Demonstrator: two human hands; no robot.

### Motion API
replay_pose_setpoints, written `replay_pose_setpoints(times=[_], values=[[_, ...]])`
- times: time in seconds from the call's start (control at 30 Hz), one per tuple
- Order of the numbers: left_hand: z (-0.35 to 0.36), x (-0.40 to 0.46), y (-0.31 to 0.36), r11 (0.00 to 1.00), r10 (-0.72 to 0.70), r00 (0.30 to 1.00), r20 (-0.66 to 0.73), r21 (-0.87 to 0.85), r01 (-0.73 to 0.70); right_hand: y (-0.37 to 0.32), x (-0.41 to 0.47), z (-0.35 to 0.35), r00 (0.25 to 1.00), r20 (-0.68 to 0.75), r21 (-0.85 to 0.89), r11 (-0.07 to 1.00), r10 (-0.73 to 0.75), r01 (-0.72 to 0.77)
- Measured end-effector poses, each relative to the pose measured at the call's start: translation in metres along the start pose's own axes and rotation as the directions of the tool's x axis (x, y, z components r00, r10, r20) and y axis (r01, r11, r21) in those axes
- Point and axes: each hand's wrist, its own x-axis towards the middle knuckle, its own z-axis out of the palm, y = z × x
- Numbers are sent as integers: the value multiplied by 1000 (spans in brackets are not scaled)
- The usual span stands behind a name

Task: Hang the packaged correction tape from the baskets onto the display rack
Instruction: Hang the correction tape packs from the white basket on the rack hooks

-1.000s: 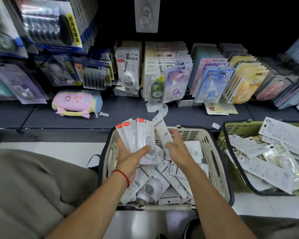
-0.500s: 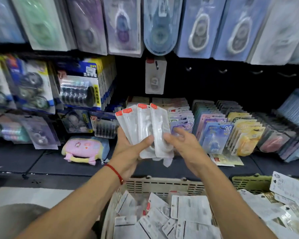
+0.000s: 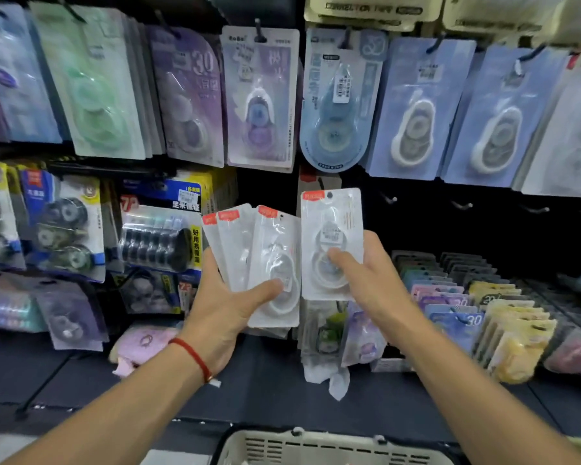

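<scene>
My left hand [image 3: 225, 303] grips a fanned bunch of clear correction tape packs [image 3: 265, 263] with red corner labels, thumb across the front one. My right hand [image 3: 366, 273] pinches a single identical pack [image 3: 331, 229], held upright just right of the bunch and apart from it. Both are raised in front of the dark display rack [image 3: 483, 223], where bare hooks [image 3: 460, 205] stick out to the right of the single pack. The beige basket [image 3: 332, 446] shows only its far rim at the bottom edge.
Hanging packs of correction tape fill the rows above, among them a blue one [image 3: 336, 105] and a purple one [image 3: 260, 95]. Black tape multipacks [image 3: 158, 236] hang at left. Coloured packs [image 3: 483, 317] stand in rows on the shelf at right. A pink pouch [image 3: 141, 344] lies below.
The view has tilted up from the basket to the rack. Both hands rose with the packs, and my right hand has drawn one pack off the bunch to the right.
</scene>
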Motion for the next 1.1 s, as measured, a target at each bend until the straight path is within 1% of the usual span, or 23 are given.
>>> replay_pose_setpoints(times=[0.07,0.17,0.33,0.47,0.73,0.8,0.87,0.93,0.97,1.0,1.03,1.1], values=[[0,3,-1,997,57,998,3,43,-57,8,3,2,1000,-7,-10,1000,-22,22],[0,6,-4,990,126,992,-28,75,-123,10,2,6,997,-57,2,999,-54,55],[-5,6,-6,972,196,978,-67,141,-186,4,9,8,989,-118,13,996,-85,87],[-11,4,-5,965,218,971,-97,168,-200,3,12,13,980,-177,17,996,-88,93],[-17,1,-5,956,221,973,-72,213,-201,6,11,11,969,-223,8,994,-105,110],[-16,2,-4,956,222,972,-74,215,-202,9,15,9,974,-204,-34,995,-98,93],[-15,2,-5,958,218,973,-75,209,-198,14,20,6,989,-148,-106,994,-21,5],[-13,1,-5,961,211,976,-64,196,-195,19,22,4,991,-110,-281,954,73,-102],[-12,1,-7,966,201,978,-53,178,-189,22,22,4,990,-119,-372,920,81,-120],[-10,0,-8,973,187,981,-44,148,-179,22,21,5,991,-122,-410,906,62,-107],[-9,0,-9,980,170,985,-33,109,-166,21,19,6,995,-89,-378,923,47,-78],[-5,-1,-11,990,139,990,-3,29,-139,14,14,9,991,89,-229,971,95,-73]])
